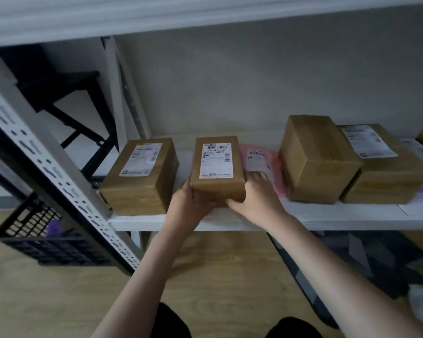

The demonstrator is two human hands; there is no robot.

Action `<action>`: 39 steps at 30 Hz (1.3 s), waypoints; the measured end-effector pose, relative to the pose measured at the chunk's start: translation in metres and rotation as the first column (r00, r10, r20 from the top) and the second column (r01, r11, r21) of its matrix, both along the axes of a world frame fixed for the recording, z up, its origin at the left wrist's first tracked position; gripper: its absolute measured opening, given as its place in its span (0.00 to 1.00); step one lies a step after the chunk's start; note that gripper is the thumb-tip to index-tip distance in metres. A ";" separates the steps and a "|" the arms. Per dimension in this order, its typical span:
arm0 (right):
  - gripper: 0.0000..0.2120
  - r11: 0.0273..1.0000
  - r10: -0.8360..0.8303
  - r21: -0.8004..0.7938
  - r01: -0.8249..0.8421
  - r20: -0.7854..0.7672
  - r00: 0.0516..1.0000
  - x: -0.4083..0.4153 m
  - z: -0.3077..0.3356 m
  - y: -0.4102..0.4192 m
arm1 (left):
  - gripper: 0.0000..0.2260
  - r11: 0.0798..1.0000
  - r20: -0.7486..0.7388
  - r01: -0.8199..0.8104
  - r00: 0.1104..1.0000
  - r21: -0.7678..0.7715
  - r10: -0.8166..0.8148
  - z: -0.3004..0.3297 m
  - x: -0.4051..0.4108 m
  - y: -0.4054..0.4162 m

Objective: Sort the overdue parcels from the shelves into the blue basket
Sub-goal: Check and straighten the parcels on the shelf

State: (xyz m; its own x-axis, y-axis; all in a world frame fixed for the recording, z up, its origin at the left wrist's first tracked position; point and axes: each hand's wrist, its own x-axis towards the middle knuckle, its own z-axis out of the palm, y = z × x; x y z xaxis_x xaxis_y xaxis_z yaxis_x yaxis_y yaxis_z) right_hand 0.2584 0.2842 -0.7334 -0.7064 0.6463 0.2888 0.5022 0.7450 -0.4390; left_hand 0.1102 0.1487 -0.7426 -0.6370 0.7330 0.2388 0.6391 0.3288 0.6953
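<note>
Two hands are closed around one small cardboard parcel (pixel 217 170) at the front edge of the white shelf (pixel 327 215). The fingers of the left hand (pixel 189 203) are curled under and against the parcel's near left corner, while the right hand (pixel 257 191) is laid along its right side, thumb pressed to the front face and fingers spread toward the back. The box is gripped from both sides, probably so that it can be tipped and its printed label, which faces up, can be read for the date. Whether the parcel is lifted clear of the shelf or only tilted on its far edge cannot be told, since the underside is hidden.

Just left of it a larger brown box (pixel 139 176) is set, label up; just right a pink mailer bag (pixel 261 162) is lain flat, partly covered by the right fingers. Further right a tall plain box (pixel 318 159) and a flat labelled box (pixel 383 167) are stood side by side, touching.

Beyond the perforated steel upright (pixel 59 176), a dark slatted basket (pixel 42 237) is seen on the floor at lower left; it is blurred and its colour looks near black, so it is only presumed to be the blue basket meant for overdue parcels. The held parcel is well apart from it, and the sorting step is judged to be under way.
</note>
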 end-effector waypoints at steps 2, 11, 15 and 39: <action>0.36 1.000 0.008 0.005 -0.008 -0.031 1.000 0.005 -0.004 -0.003 | 0.30 1.000 -0.023 -0.001 1.000 0.003 0.001 0.000 0.008 -0.005; 0.39 0.996 0.058 0.070 -0.047 -0.171 0.984 0.018 -0.014 -0.007 | 0.39 0.994 -0.066 -0.010 0.998 0.105 0.017 -0.011 0.020 -0.009; 0.38 0.986 0.140 0.131 -0.104 -0.303 0.943 0.026 -0.007 -0.014 | 0.42 0.977 -0.179 0.013 0.984 0.215 0.026 -0.001 0.028 -0.018; 0.37 0.972 0.160 0.227 -0.065 -0.427 0.890 0.032 -0.001 -0.036 | 0.37 0.914 -0.289 0.052 0.955 0.402 0.073 0.004 0.049 -0.033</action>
